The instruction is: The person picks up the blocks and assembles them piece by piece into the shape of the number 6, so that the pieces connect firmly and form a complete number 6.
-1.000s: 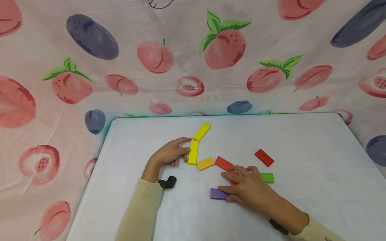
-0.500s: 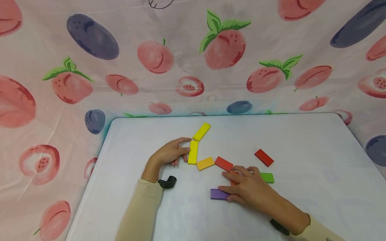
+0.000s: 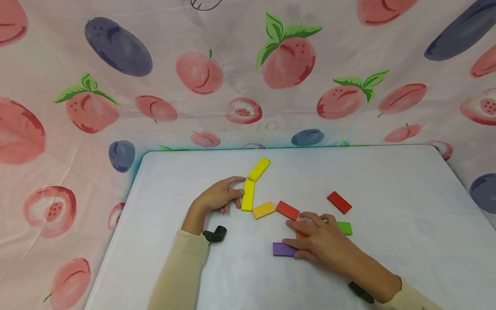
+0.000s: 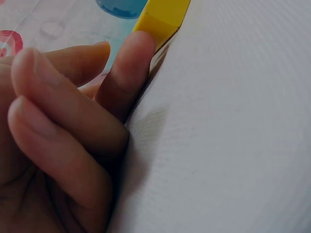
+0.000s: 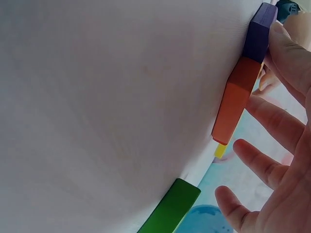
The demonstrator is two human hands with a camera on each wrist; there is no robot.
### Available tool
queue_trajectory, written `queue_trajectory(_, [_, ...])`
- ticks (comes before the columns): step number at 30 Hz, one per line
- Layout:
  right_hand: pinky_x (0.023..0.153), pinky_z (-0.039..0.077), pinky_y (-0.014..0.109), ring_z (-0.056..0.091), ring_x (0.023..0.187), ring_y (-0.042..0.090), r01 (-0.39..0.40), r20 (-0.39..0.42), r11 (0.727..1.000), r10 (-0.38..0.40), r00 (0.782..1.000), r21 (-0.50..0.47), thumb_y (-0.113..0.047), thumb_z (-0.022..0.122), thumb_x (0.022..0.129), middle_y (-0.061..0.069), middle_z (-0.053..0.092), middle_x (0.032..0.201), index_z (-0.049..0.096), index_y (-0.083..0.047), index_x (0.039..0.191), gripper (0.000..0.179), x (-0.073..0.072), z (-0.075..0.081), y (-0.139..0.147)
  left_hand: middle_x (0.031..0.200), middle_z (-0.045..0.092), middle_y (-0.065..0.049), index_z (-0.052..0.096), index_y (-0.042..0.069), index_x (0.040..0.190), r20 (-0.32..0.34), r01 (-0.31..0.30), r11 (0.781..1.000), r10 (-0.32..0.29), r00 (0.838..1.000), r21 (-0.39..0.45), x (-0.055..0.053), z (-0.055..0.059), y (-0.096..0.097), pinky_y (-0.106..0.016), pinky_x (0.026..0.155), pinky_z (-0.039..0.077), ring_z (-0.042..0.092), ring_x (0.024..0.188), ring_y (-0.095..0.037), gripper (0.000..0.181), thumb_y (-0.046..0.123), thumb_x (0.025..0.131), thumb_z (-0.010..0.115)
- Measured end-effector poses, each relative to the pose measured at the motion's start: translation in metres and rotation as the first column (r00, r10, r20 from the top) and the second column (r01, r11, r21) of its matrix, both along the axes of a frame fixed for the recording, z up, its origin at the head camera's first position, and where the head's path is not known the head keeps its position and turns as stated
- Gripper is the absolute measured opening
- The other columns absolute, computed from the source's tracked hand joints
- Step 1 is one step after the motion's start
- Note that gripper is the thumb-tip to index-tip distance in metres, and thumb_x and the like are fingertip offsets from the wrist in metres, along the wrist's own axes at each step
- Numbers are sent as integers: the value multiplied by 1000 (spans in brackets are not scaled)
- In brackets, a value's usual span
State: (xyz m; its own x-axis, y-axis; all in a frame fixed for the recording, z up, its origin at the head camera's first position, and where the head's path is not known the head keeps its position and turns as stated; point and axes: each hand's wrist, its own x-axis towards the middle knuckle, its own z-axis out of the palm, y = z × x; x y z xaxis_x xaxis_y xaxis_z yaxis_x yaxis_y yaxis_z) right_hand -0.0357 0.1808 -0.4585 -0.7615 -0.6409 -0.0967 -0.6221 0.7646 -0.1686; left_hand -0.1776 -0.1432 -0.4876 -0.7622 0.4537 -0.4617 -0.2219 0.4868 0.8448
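Note:
In the head view my left hand [image 3: 221,194] rests beside the lower yellow block [image 3: 248,196], its thumb at the block's side. Its index finger reaches where this block meets the upper yellow block [image 3: 259,169]; the other fingers are loosely bent. My right hand [image 3: 327,243] pinches a flat purple block [image 3: 284,249] between thumb and index finger. Its other fingers spread over an orange block [image 3: 301,229], partly hidden beneath them. In the right wrist view the purple block [image 5: 260,33] stands end to end with the orange block [image 5: 235,102].
A light orange block [image 3: 264,210] and a red block [image 3: 287,210] continue the line from the lower yellow block. Right of it lie a second red block [image 3: 339,202] and a green block [image 3: 344,228], partly behind the right hand. A fruit-patterned cloth [image 3: 240,34] rises behind the white table [image 3: 174,172].
The purple block has shifted slightly to the right along with my right hand. My left hand and the other blocks have stayed in place.

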Motion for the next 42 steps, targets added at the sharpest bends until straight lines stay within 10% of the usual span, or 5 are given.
queue_trajectory(42, [96, 40, 66, 46, 136, 31, -4, 22, 998, 6, 1000, -66, -46, 84, 82, -2, 60, 146, 72, -48, 122, 42, 0, 1, 11, 83, 73, -8, 46, 31, 150, -6, 6, 1000, -7, 1000, -15, -1, -1, 0, -24, 43, 37, 48, 42, -14, 52, 35, 102, 63])
